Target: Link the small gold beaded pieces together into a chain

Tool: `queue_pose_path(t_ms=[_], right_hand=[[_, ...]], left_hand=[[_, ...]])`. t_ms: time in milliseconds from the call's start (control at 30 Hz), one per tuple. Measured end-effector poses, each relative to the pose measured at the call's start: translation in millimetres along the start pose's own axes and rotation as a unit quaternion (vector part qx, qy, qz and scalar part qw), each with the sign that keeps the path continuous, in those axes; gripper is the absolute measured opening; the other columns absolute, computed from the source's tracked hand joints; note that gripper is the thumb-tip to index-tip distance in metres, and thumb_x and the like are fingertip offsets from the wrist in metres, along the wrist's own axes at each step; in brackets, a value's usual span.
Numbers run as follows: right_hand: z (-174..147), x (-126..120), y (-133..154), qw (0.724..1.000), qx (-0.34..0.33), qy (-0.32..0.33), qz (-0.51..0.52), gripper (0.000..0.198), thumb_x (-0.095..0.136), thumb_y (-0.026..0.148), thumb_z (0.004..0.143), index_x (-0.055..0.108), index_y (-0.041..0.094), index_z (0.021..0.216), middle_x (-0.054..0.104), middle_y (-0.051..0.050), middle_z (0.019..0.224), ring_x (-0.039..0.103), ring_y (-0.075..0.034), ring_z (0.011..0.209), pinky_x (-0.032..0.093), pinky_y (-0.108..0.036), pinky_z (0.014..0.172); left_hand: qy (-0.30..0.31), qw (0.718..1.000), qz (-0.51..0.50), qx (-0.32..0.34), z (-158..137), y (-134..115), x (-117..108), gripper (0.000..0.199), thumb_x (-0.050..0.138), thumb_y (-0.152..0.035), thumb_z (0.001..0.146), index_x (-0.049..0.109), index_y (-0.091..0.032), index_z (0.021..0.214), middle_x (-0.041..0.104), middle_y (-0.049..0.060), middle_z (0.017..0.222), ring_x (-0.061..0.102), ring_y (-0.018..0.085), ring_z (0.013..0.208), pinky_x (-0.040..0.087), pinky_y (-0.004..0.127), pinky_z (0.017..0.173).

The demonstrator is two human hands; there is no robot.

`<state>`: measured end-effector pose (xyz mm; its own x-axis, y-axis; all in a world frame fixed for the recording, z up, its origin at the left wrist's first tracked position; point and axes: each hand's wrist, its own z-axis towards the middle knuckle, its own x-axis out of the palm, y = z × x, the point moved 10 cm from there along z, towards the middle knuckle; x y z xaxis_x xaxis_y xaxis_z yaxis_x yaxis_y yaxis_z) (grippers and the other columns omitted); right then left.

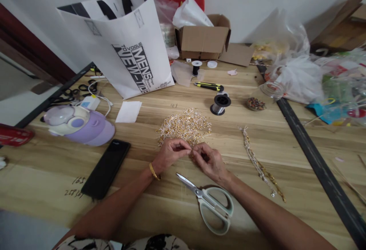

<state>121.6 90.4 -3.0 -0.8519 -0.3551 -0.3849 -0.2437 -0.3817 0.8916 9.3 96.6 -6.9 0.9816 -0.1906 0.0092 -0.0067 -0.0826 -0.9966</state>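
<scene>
My left hand (pixel 175 153) and my right hand (pixel 209 161) meet fingertip to fingertip at the near edge of a heap of small gold and clear beaded pieces (pixel 184 125). Both are pinched closed. Whatever sits between the fingertips is too small to make out. Just below the hands lies a pair of scissors (pixel 206 200) with pale green handles, its blades pointing up and left. Off to the right, silver and gold chains (pixel 256 162) are stretched out on the wooden table (pixel 148 208).
Behind the heap stand a spool of silver wire (pixel 220 104), a yellow-black utility knife (pixel 208 86) and a jar of beads (pixel 263 96). A phone (pixel 106 169), a purple bottle (pixel 82 125) and a white paper bag (pixel 126 48) occupy the left. Plastic bags (pixel 297 76) crowd the right.
</scene>
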Motion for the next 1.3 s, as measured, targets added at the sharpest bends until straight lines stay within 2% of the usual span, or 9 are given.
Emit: queue_pose_path(t_ms=[367,700,967,1300], right_hand=[[0,3,-9,0.999,0.032,0.003,0.032,0.014,0.048,0.029,0.091,0.053,0.017,0.095,0.057,0.001,0.062,0.05,-0.009,0.051,0.038,-0.019,0.048],[2,4,-3,0.999,0.008,0.018,0.036,0.01,0.047,0.025,0.092,0.053,0.017,0.094,0.056,0.001,0.065,0.049,-0.009,0.053,0.039,-0.018,0.05],[4,3,5,0.999,-0.015,0.018,0.03,0.01,0.045,0.024,0.093,0.052,0.018,0.09,0.056,0.0,0.067,0.05,-0.01,0.055,0.041,-0.02,0.054],[2,6,5,0.998,-0.013,0.038,0.04,0.008,0.045,0.024,0.093,0.051,0.019,0.091,0.054,0.001,0.067,0.049,-0.009,0.054,0.04,-0.019,0.052]], left_hand=[[-0.001,1.0,0.015,0.007,0,0,0,0.011,0.071,-0.02,0.07,0.066,-0.011,0.07,0.065,0.004,0.071,0.059,0.013,0.069,0.047,0.023,0.067],[-0.007,1.0,0.021,0.012,0,0,-1,0.012,0.071,-0.021,0.07,0.065,-0.011,0.072,0.066,0.004,0.071,0.061,0.013,0.068,0.049,0.023,0.066],[-0.001,1.0,-0.011,-0.022,-1,6,1,0.016,0.071,-0.019,0.069,0.066,-0.011,0.082,0.068,0.004,0.078,0.063,0.014,0.073,0.05,0.024,0.071],[-0.012,0.999,-0.003,-0.034,-1,5,-3,0.011,0.071,-0.02,0.069,0.068,-0.011,0.075,0.067,0.003,0.07,0.06,0.013,0.066,0.047,0.022,0.065]])
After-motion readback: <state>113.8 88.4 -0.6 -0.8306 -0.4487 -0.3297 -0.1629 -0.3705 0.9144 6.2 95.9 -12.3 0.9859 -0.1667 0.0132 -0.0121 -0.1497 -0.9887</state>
